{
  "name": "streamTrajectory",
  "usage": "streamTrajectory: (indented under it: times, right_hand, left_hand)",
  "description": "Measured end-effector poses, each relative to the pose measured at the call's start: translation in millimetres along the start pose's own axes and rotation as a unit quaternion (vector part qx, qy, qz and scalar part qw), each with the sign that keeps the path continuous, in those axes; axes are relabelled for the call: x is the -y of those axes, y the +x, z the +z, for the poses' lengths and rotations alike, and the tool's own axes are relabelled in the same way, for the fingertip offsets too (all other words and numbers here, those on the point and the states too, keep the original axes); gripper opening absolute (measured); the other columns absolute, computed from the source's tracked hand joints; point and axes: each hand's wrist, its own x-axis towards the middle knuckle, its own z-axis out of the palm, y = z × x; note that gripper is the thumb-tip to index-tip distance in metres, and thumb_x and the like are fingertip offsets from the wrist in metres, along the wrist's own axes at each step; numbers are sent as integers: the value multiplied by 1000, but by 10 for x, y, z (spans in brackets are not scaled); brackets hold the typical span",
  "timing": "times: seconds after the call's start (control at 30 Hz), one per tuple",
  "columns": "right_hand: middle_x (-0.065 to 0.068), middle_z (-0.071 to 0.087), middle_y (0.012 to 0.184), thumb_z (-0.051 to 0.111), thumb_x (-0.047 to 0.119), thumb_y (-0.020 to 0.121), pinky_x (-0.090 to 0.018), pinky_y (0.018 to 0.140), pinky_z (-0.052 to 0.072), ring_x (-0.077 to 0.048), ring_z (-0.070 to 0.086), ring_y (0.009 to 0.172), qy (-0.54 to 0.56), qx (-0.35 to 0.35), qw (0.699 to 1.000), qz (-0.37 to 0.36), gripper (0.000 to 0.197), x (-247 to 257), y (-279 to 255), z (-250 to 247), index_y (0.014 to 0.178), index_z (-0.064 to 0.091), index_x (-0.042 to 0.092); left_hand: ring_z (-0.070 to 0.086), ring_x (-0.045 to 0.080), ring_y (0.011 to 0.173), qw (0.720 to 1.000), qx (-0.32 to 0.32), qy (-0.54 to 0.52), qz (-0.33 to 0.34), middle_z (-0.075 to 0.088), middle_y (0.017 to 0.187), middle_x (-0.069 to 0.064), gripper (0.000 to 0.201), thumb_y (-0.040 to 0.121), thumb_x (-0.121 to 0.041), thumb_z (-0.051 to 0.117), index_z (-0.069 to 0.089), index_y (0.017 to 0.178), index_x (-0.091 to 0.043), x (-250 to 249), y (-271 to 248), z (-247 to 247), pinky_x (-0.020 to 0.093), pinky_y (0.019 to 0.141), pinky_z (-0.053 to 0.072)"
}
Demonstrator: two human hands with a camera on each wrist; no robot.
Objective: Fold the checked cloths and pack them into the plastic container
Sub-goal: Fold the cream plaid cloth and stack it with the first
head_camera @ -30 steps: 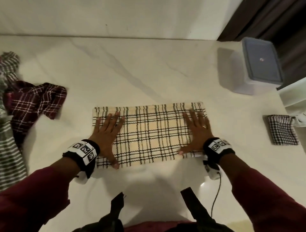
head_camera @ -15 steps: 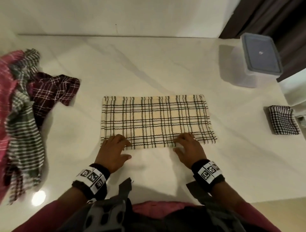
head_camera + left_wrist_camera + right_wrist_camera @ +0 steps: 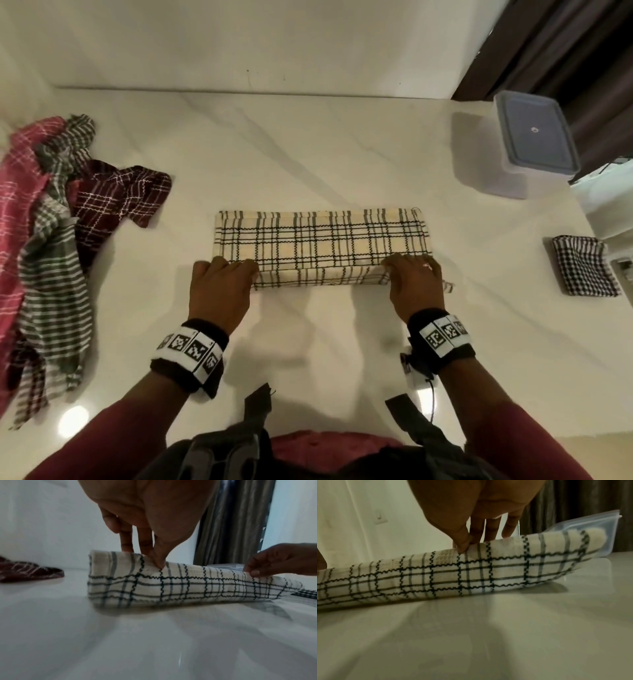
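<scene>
Dim warm overhead light, with glare on the near-left table [image 3: 73, 419]. Soft shadows under both arms. Wrist views grainy, edges warped and blurred.

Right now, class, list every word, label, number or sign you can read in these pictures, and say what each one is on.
No readable words, brands or numbers.
Left hand wristband: black-and-white square code markers, no letters.
Right hand wristband: same kind of markers, no letters.
Plastic container lid: small round mark, too small to read.

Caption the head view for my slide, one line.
Both hands, left and right, pinch the cream cloth's near edge, lifting it for a fold.
</scene>
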Motion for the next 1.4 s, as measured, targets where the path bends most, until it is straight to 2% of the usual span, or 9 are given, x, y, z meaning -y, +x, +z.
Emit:
streamTrajectory:
  times: [0.23, 0.4, 0.77, 0.9, 1.0, 1.1, 1.2, 1.27, 1.4]
  right_hand:
    - [-2, 64, 91, 48, 5, 83, -41, 109, 15, -26, 59, 95, -54, 19, 998, 17, 28, 45, 1058, -47, 100, 64, 21]
    - [-2, 62, 92, 47, 3, 83, -40, 110, 11, -26, 57, 96, -79, 80, 993, 27, 31, 6, 1492, 160, 101, 62, 23]
    - [-4, 61, 99, 47, 4, 84, -43, 112, 10, -27, 55, 103, -86, 125, 988, 5, 31, -22, 1740, 507, 105, 62, 21]
    - [-9, 54, 126, 55, 21, 90, -48, 116, 11, -32, 45, 125, -38, 91, 994, 35, 34, 149, 1673, 413, 123, 57, 19]
    - [-8, 23, 156, 50, 32, 95, -47, 118, 8, -29, 13, 146, 45, 160, 986, -34, 53, 577, 1359, 370, 144, 36, 19]
    - [-7, -10, 160, 45, 36, 94, -48, 119, 1, -26, -14, 146, 56, 294, 948, -111, 70, 1000, 1073, 543, 153, 10, 20]
    - [-1, -23, 157, 17, 61, 81, -50, 117, -9, -21, -28, 141, 26, 342, 933, -112, 82, 1030, 1011, 773, 152, -8, 27]
    - [5, -30, 154, 7, 74, 78, -49, 116, -13, -19, -33, 138, 10, 333, 937, -110, 84, 899, 1022, 842, 149, -16, 34]
    - [10, -38, 149, 22, 86, 75, -45, 112, -23, -20, -39, 136, -22, 324, 944, -59, 96, 581, 1046, 768, 144, -25, 39]
  left_hand:
    - [57, 28, 78, 999, -1, 49, -1, 68, 71, -1, 18, 81, -9, 61, 69, 85, -23, -7, 997, -171, 37, 78, 21]
    - [53, 23, 91, 994, 72, 75, -18, 67, 82, -6, 23, 86, -11, 52, 64, 93, -29, 42, 1504, 23, 35, 85, 17]
    - [55, 27, 93, 992, 106, 51, -47, 66, 90, 0, 20, 90, -19, 49, 67, 97, -25, 174, 1539, 412, 38, 86, 18]
    - [51, 33, 113, 999, 42, -2, -34, 59, 121, 8, 29, 86, -25, 59, 64, 113, -17, 125, 1441, 361, 46, 98, 26]
    - [44, 34, 126, 996, 45, -76, 1, 49, 138, 10, 40, 86, -29, 59, 57, 124, -17, -129, 1180, 339, 52, 105, 33]
    - [15, 35, 145, 979, 156, -130, -1, 16, 158, 14, 65, 91, -44, 34, 28, 148, -14, -298, 963, 487, 51, 115, 17]
    - [-25, 21, 142, 965, 232, -119, -8, -28, 153, -2, 84, 77, -73, -10, -14, 148, -29, -227, 874, 750, 47, 116, -11]
    - [-31, 17, 140, 968, 230, -98, -26, -35, 150, -10, 80, 71, -80, -11, -24, 142, -43, -146, 883, 820, 44, 108, -25]
    - [-39, 16, 134, 961, 257, -82, -57, -43, 142, -17, 93, 61, -92, 4, -30, 137, -50, -120, 931, 797, 48, 100, -33]
